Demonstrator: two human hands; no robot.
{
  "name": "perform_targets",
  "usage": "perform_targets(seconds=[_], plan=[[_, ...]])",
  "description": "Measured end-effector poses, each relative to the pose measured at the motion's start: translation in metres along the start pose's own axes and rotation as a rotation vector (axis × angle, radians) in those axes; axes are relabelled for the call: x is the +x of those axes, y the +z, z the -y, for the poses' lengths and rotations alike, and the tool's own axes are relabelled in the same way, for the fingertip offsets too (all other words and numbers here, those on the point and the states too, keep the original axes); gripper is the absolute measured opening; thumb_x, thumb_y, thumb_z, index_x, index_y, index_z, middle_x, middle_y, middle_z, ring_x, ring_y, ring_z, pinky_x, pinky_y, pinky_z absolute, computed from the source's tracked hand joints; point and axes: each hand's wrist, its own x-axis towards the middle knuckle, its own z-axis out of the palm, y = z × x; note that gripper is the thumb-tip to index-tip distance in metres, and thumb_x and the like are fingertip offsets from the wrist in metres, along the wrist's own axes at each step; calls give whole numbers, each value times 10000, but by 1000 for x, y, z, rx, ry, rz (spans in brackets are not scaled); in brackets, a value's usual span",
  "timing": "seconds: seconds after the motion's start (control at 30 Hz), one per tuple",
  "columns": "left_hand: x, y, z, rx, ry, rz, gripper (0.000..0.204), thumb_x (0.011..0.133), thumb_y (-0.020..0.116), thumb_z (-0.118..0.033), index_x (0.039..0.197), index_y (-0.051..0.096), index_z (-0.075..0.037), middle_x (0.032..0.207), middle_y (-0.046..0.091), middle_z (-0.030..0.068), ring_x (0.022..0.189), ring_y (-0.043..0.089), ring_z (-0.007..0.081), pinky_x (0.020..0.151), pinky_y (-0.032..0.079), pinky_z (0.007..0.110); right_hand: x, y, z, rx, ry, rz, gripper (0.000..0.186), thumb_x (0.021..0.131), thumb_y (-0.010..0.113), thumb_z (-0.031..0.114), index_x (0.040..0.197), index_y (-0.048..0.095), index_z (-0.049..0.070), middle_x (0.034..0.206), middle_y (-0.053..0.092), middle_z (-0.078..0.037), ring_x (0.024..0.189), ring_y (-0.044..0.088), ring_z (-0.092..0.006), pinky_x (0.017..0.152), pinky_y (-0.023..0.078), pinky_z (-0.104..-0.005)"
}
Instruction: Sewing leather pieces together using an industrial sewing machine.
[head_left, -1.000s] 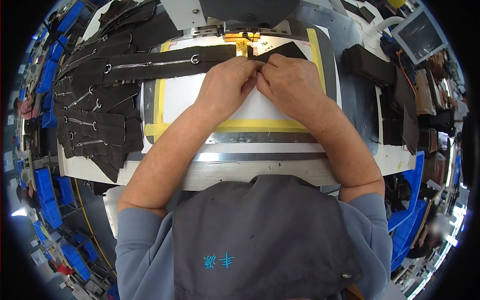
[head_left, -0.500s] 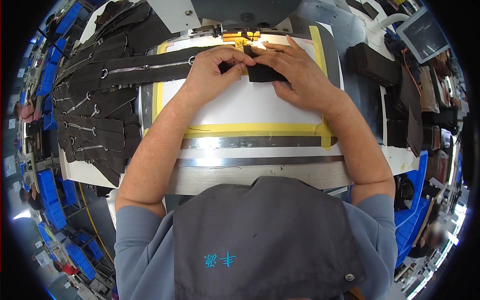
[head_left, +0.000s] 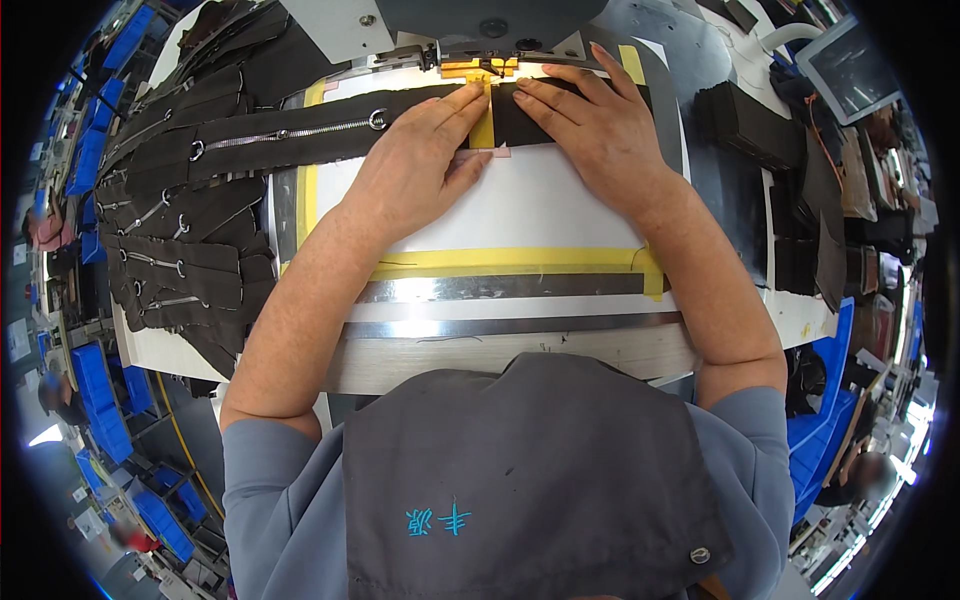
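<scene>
Tons of room over the white sheet (head_left: pixel 510 210) between the 2 forearms (head_left: pixel 318 300), but the left hand (head_left: pixel 425 150), right hand (head_left: pixel 603 128) and grey machine head (head_left: pixel 480 20) crowd the far side. Fabric pile (head_left: pixel 215 222) blocks the left.

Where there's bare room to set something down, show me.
Bare: the white sheet, between black fabric above and yellow tape below. Crowded: the fabric itself, where the left hand and right hand lie, and the far left, heaped with zippered pieces.

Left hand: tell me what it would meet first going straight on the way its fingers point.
The left hand would probably meet the yellow block just ahead first, though depth is unclear.
</scene>
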Motion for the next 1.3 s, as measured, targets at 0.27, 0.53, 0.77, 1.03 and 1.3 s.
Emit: perform_targets(seconds=[0.27,0.53,0.77,1.03,1.3], plan=[[0,-6,1,62,-17,74,528,976,655,-327,1409,583,-33,1425,596,164,1305,566,332,1142,421,436,6,5,8,-83,-23,2,329,859,652,152,1171,757,154,1116,720,54,1139,632,-136,1232,293,-502],[-3,-14,6,58,153,139,504,875,703,-378,1329,674,-161,1523,500,192,1289,573,347,1182,333,496,7,2,12,-56,5,68,349,883,643,140,1217,741,164,1143,736,35,1169,632,-133,1249,271,-511],[-3,-10,11,16,110,148,477,855,699,-358,1296,698,-175,1535,493,169,1310,556,340,1190,317,498,17,-17,11,-43,-18,237,325,962,576,154,1238,696,31,1168,709,-56,1137,637,-193,1233,288,-524],[-4,-11,9,34,88,163,424,884,725,-372,1289,709,-250,1515,502,164,1349,534,294,1195,324,500,13,-9,11,-30,-18,207,331,913,573,140,1205,709,65,1139,682,-26,1184,594,-195,1270,115,-589],[-1,-14,7,35,80,155,404,873,732,-369,1257,731,-242,1503,514,126,1318,559,271,1191,329,486,5,9,6,4,-13,37,317,899,641,138,1202,733,140,1124,714,51,1206,600,-110,1264,251,-471]])
